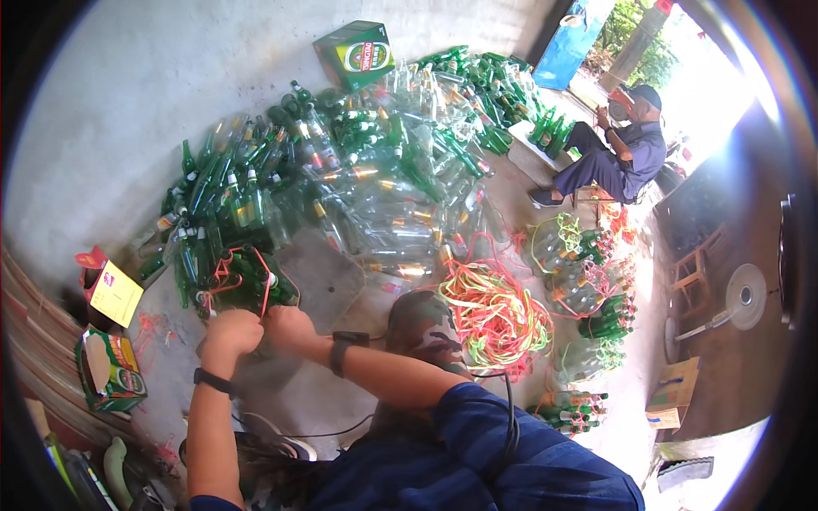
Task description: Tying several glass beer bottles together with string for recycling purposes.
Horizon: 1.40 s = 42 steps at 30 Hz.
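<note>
Both my hands are close together at the lower left, fingers closed at a bundle of green glass bottles (246, 278). Red plastic strapping (267, 287) loops around the bottle necks and runs down to the hands. My left hand (233, 333) grips at the near side of the bundle, its fingers mostly hidden. Just beside it, my right hand (287, 327) is closed on the strapping near the bottles. A tangled heap of red and yellow-green strapping (495, 313) lies to the right of my camouflage-clad knee.
A large pile of green and clear bottles (383, 172) lies along the wall. Tied bottle bundles (578, 274) stand at right, near a seated person (623, 153). Cartons (115, 370) sit at left, one carton (354, 54) atop the pile. A fan (745, 294) is far right.
</note>
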{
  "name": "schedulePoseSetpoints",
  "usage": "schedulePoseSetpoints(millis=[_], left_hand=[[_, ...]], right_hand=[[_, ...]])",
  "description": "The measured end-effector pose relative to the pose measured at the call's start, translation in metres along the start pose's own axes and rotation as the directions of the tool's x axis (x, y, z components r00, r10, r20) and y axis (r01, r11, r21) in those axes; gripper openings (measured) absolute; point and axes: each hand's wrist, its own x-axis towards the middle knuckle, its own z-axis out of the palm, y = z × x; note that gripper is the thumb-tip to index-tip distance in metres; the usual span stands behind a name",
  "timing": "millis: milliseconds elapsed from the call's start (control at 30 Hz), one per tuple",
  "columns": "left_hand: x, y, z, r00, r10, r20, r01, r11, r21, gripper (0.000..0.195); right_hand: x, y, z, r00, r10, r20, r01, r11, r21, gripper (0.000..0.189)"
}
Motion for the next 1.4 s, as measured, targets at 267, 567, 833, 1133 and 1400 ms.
schedulePoseSetpoints(millis=[267, 567, 833, 1133, 1400], left_hand=[[-0.002, -0.01, 0.021, 0.963, 0.074, -0.258, -0.052, 0.994, 0.094, 0.019], [-0.009, -0.007, 0.013, 0.978, -0.009, -0.211, -0.001, 0.999, -0.047, 0.022], [-0.014, -0.011, 0.013, 0.962, -0.006, -0.274, -0.001, 1.0, -0.027, 0.02], [-0.022, -0.022, 0.0, 0.964, 0.032, -0.265, -0.062, 0.992, -0.107, 0.014], [-0.028, -0.039, -0.012, 0.966, 0.009, -0.258, -0.093, 0.946, -0.311, 0.007]], right_hand=[[0.02, 0.038, 0.018, 0.846, -0.511, 0.152, 0.502, 0.667, -0.55, 0.02], [0.014, 0.028, 0.009, 0.978, -0.202, 0.054, 0.209, 0.955, -0.21, 0.036], [0.023, 0.042, 0.02, 0.87, -0.399, 0.29, 0.489, 0.775, -0.4, 0.033], [0.014, 0.036, 0.015, 0.887, -0.44, 0.143, 0.462, 0.831, -0.311, 0.028], [0.022, 0.033, 0.003, 0.771, -0.587, 0.246, 0.635, 0.689, -0.35, 0.019]])
